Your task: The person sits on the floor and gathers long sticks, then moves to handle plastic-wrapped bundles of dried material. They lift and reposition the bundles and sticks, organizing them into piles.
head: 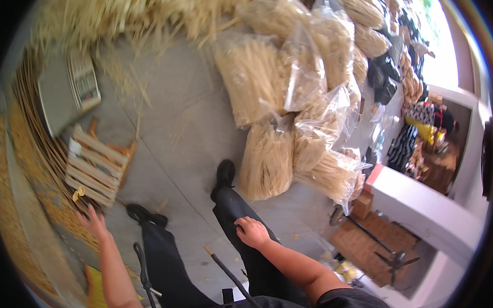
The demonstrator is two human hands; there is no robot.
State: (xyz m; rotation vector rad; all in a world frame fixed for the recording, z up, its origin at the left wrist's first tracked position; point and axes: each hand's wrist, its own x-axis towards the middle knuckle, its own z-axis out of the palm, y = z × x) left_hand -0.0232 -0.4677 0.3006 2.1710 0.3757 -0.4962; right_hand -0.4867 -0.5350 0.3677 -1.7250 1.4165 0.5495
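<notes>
My left hand (92,224) reaches out over the lower left with its fingers spread, and nothing shows in its grasp. Just beyond the fingertips is a small curled yellow piece (79,193), beside the near edge of a low slatted wooden stool (96,165); whether the piece touches the stool I cannot tell. My right hand (252,233) rests on my right trouser leg (244,211) near the knee, fingers curled in and palm hidden. Clear plastic bags packed with pale dried strips (267,163) stand on the floor past my right foot.
A digital platform scale (55,96) sits beyond the stool, with long thin rods (47,147) alongside. Loose pale strips (133,11) heap up at the top. Yellow chips (61,212) litter the left. At right are a white wall (420,205), a standing fan (395,257) and a person (435,115).
</notes>
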